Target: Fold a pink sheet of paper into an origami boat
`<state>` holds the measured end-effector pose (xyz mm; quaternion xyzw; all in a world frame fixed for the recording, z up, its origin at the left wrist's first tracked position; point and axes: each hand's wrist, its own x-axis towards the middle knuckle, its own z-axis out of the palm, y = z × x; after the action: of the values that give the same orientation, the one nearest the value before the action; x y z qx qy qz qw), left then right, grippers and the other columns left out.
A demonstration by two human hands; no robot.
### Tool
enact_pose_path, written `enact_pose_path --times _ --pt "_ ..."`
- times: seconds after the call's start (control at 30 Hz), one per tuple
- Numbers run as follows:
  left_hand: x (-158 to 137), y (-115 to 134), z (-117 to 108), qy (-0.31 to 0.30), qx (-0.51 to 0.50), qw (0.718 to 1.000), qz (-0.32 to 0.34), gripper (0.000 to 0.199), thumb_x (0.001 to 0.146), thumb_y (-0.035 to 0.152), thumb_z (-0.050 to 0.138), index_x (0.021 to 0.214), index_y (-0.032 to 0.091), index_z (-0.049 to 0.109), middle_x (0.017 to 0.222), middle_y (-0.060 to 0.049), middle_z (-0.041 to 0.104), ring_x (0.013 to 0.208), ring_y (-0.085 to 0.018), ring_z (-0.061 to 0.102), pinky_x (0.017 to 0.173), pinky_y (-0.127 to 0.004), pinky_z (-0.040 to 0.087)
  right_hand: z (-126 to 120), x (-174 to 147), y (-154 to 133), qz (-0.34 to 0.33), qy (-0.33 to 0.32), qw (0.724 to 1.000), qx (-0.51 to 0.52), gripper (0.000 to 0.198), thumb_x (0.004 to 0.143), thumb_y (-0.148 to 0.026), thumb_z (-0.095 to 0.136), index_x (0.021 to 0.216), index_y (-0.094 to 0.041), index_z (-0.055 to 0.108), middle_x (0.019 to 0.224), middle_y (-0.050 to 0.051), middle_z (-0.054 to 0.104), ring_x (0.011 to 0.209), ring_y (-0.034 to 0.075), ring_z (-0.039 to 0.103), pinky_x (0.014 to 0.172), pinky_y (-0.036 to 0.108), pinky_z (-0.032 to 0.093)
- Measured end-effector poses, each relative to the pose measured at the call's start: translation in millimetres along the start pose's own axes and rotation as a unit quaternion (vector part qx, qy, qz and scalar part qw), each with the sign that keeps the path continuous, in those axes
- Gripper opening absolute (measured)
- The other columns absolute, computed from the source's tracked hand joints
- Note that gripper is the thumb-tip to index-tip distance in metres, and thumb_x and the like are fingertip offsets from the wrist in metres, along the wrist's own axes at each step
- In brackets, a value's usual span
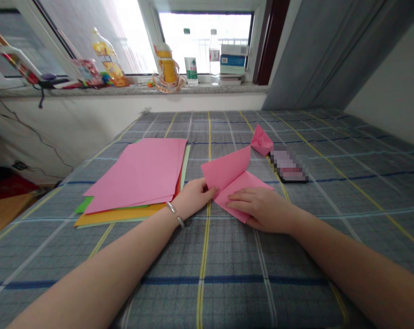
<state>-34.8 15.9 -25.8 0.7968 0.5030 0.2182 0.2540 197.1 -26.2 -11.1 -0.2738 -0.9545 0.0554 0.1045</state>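
A creased sheet of pink paper (227,171) lies partly unfolded in front of me, its far half raised and its near half low over the cloth. My left hand (193,196), with a silver cuff bracelet on the wrist, pinches the paper's left corner between thumb and fingers. Across the near half rests my right hand (261,208), fingers stretched out and fairly flat on the paper. Beyond it stands a small folded pink paper piece (261,140), touching or very near a phone (289,165) whose screen is blurred out.
To the left is a stack of coloured paper (141,171), pink on top, with green and orange edges below. A plaid cloth (172,283) covers the surface. Bottles, a yellow cup (167,68) and boxes (233,59) line the windowsill (220,89). A grey curtain (316,55) hangs at right.
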Motion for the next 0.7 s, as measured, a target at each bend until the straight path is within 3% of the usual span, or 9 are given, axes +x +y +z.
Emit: enact_pose_path --times 0.13,0.23,0.37,0.47,0.7 --pt "-1 1 -1 -0.029 0.001 1.0 0.008 0.03 0.086 0.04 0.049 0.091 0.016 0.066 0.084 -0.001 0.07 0.07 -0.017 0.061 0.062 -0.025 0.043 -3 0 3 0.009 0.018 0.999 0.026 0.028 0.087 -0.022 0.051 0.11 -0.021 0.066 0.106 0.005 0.07 0.097 0.019 0.062 0.087 0.033 0.046" --pt "-2 5 -3 -0.058 0.008 0.998 0.037 0.028 0.085 0.038 0.051 0.091 0.016 0.066 0.084 -0.002 0.07 0.073 -0.017 0.062 0.065 -0.025 0.044 -4 -3 6 0.013 0.031 0.998 0.056 0.025 0.09 -0.026 0.048 0.104 -0.021 0.068 0.098 0.004 0.071 0.091 0.017 0.063 0.082 0.03 0.046" --pt "-4 10 -4 -0.051 0.024 0.996 0.064 0.022 0.081 0.035 0.057 0.091 0.018 0.067 0.088 -0.002 0.069 0.077 -0.017 0.062 0.07 -0.026 0.046 -8 -6 8 -0.008 0.013 0.998 0.067 0.017 0.082 -0.023 0.057 0.094 -0.021 0.069 0.092 0.003 0.071 0.091 0.017 0.062 0.08 0.028 0.044" --pt "-5 11 -4 -0.045 0.05 0.997 0.048 0.022 0.081 0.036 0.057 0.089 0.018 0.067 0.086 -0.003 0.069 0.077 -0.018 0.062 0.071 -0.027 0.046 -13 -7 6 -0.004 -0.017 0.999 0.042 0.009 0.075 -0.025 0.062 0.082 -0.021 0.067 0.085 0.003 0.068 0.081 0.017 0.06 0.07 0.028 0.042" --pt "-6 13 -4 -0.055 0.059 0.996 0.032 0.029 0.086 0.04 0.052 0.09 0.017 0.068 0.078 -0.005 0.068 0.078 -0.019 0.062 0.071 -0.027 0.046 -9 -4 3 0.035 -0.018 0.999 0.032 0.02 0.085 -0.033 0.054 0.071 -0.019 0.059 0.074 0.003 0.062 0.069 0.015 0.054 0.062 0.028 0.036"
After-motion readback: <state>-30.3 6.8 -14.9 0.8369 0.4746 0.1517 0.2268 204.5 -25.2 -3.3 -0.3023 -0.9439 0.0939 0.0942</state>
